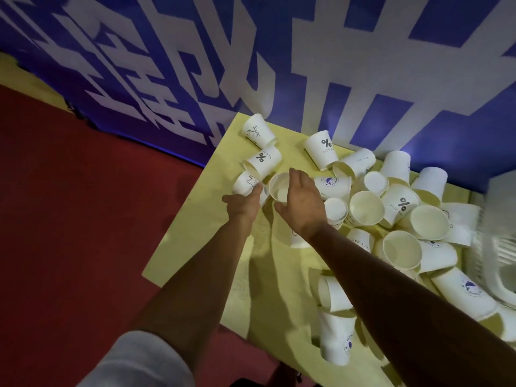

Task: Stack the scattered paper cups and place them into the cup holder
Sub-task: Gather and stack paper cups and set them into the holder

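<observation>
- Head view: a paper cup (279, 188), mouth up, was clasped by the right hand (300, 203) near the far left corner of the yellow table (201, 247).
- The left hand (244, 203) was held just beside it; its grip could not be told.
- Other cups (365, 208) were heaped to the right.

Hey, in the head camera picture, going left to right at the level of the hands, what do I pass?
In order: red floor → yellow table → left hand → open paper cup → right hand → heap of paper cups → blurred white plastic object.
</observation>
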{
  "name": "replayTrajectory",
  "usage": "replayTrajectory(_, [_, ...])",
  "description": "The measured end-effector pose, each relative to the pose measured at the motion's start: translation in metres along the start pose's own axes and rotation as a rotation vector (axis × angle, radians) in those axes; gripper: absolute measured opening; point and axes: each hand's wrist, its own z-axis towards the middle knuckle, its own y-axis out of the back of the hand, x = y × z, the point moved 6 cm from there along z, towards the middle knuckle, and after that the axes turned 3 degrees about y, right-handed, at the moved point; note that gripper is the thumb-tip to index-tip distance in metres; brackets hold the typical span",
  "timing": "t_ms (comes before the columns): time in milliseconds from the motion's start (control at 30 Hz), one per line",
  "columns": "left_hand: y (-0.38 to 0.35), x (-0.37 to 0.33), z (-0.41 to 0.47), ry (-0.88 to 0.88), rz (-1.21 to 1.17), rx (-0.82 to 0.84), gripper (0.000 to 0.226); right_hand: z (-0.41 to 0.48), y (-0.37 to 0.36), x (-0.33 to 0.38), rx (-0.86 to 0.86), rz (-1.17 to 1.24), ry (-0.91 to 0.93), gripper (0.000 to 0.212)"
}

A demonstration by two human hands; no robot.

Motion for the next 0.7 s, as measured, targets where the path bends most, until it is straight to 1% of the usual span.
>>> replayTrajectory(167, [-0.004,0.001,0.008,-0.013,-0.049,-0.033,0.081,-0.005,-0.003,-0.001,-0.019,0.007,-0.011,0.078])
replayTrajectory(300, [0.001,0.006,0.003,-0.04,-0.078,-0.024,0.074,-0.009,0.006,-0.002,-0.052,0.044,-0.014,0.08])
replayTrajectory(467, [0.012,0.014,-0.021,-0.06,-0.06,-0.032,0.069,-0.021,0.036,-0.001,-0.136,0.08,0.018,0.077])
replayTrajectory(567, [0.017,0.007,-0.045,-0.119,-0.032,-0.049,0.066,-0.034,0.063,-0.003,-0.201,0.092,0.028,0.074])
replayTrajectory(700, [0.009,-0.014,-0.087,-0.257,-0.05,-0.026,0.062,-0.057,0.101,-0.015,-0.265,0.1,0.017,0.074])
